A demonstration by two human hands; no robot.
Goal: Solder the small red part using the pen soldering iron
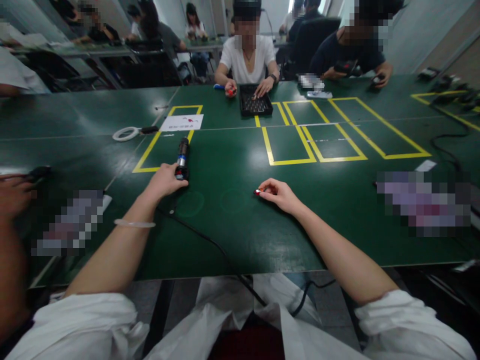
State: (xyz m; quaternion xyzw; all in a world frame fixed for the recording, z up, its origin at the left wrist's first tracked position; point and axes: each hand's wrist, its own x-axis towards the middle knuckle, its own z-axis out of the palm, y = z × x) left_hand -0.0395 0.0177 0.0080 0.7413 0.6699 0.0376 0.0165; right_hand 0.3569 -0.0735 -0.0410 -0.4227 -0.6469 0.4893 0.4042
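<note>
My left hand (167, 178) is closed at the near end of a black flashlight (182, 149) with a blue and silver band. Its thumb lies along the near side, while the other fingers are partly hidden. Over the table to the right, my right hand (277, 194) pinches a small red part (257, 192) between thumb and fingertips. The part is too small for me to tell its kind. Both forearms reach forward across the green table (232, 235).
A printed sheet (182, 122) and a white cable coil (126, 134) lie beyond my left hand. Across the table, a person handles a black tray (255, 100) of small parts. A black cable (204, 239) crosses the table's near side. Yellow tape outlines mark the far right.
</note>
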